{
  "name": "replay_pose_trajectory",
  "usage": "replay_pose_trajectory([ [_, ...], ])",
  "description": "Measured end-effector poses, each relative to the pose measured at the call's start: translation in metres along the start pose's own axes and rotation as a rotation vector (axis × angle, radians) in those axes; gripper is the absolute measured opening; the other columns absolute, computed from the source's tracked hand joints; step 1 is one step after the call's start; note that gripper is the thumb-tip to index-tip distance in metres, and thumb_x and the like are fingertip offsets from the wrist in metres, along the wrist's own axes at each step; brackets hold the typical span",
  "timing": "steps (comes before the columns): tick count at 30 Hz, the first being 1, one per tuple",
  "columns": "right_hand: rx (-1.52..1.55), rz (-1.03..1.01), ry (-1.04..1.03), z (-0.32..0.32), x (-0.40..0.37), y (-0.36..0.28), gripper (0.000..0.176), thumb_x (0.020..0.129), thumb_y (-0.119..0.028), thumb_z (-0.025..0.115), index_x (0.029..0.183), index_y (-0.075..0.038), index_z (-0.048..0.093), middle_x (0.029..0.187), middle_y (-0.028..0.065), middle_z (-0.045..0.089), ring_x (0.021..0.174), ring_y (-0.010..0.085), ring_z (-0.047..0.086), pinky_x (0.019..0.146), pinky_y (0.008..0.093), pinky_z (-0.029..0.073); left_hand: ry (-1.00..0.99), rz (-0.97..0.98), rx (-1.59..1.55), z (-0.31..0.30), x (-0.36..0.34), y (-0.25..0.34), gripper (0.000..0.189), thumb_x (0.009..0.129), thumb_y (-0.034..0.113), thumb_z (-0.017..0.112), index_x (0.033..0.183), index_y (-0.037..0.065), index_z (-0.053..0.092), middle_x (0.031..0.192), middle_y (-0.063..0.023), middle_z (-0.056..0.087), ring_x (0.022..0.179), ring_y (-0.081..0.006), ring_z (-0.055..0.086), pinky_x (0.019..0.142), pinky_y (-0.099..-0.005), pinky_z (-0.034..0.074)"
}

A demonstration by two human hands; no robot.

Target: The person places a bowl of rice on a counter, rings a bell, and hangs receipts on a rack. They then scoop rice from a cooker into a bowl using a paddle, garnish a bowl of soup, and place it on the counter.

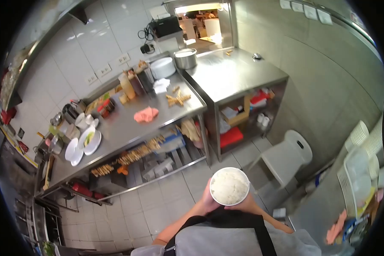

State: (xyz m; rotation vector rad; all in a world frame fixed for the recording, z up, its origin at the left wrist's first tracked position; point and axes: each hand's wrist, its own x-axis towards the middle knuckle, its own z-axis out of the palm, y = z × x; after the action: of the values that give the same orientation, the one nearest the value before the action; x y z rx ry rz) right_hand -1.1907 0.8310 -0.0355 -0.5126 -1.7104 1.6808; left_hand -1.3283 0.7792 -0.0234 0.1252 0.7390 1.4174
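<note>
A round white bowl [230,186] filled with a white, grainy food that looks like rice is held in front of my body, over the tiled floor. My left hand [207,199] wraps round its left side, the fingers partly hidden behind the bowl. Under the lower right side of the bowl, my right hand [245,203] grips it too, with most of its fingers out of sight beneath.
Ahead stands a steel counter [124,121] with plates [92,141], bottles [127,86] and a pink cloth [146,114]. A steel table [243,77] adjoins it. A white chair [285,158] stands right, near stacked dishes [357,135]. A pot [185,59] sits by the opening.
</note>
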Motion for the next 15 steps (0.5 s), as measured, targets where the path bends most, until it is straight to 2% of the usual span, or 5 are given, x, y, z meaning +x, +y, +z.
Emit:
replay_pose_trajectory([
  [3,-0.011,0.038,-0.082,-0.007,0.076,0.0,0.091,0.045,-0.018,0.083,0.118,-0.001,0.033,0.113,0.011,0.047,0.105,0.0199,0.046,0.089,0.0325,0.036,0.022,0.098,0.197,-0.01,0.054,0.052,0.054,0.086,0.046,0.027,0.119,0.006,0.041,0.121,-0.0097,0.043,0.111,-0.0233,0.042,0.094,-0.0368,0.032],
  [5,-0.003,0.062,-0.084,-0.016,0.12,0.037,0.093,0.045,-0.018,0.082,0.12,-0.001,0.029,0.114,0.0114,0.045,0.106,0.0206,0.044,0.09,0.0328,0.036,0.053,0.137,0.221,-0.018,0.085,0.094,0.043,0.087,0.034,0.031,0.116,0.003,0.043,0.114,-0.0118,0.049,0.097,-0.0224,0.053,0.077,-0.0379,0.047],
  [9,0.066,-0.061,-0.033,-0.031,0.211,0.058,0.097,0.047,-0.016,0.082,0.121,-0.001,0.021,0.117,0.0126,0.04,0.109,0.0214,0.041,0.092,0.034,0.034,-0.133,-0.048,0.562,-0.025,0.152,0.182,0.04,0.088,0.034,0.034,0.111,0.004,0.046,0.094,-0.0089,0.056,0.068,-0.0151,0.058,0.042,-0.0247,0.047],
  [13,0.16,-0.112,0.085,-0.049,0.295,0.056,0.093,0.048,-0.008,0.079,0.121,-0.003,0.022,0.116,0.0106,0.041,0.108,0.0194,0.042,0.09,0.0339,0.036,-0.104,-0.122,0.857,-0.006,0.227,0.258,0.043,0.088,0.039,0.031,0.093,0.002,0.052,0.064,-0.0046,0.053,0.048,-0.0098,0.051,0.039,-0.0222,0.045],
  [15,0.206,-0.07,0.154,-0.061,0.328,0.065,0.093,0.048,-0.006,0.078,0.122,-0.004,0.022,0.116,0.0104,0.041,0.108,0.0197,0.043,0.09,0.0337,0.037,-0.186,-0.101,0.975,0.007,0.259,0.296,0.041,0.087,0.037,0.036,0.093,0.0,0.052,0.068,-0.0061,0.054,0.05,-0.0121,0.052,0.042,-0.0235,0.046],
])
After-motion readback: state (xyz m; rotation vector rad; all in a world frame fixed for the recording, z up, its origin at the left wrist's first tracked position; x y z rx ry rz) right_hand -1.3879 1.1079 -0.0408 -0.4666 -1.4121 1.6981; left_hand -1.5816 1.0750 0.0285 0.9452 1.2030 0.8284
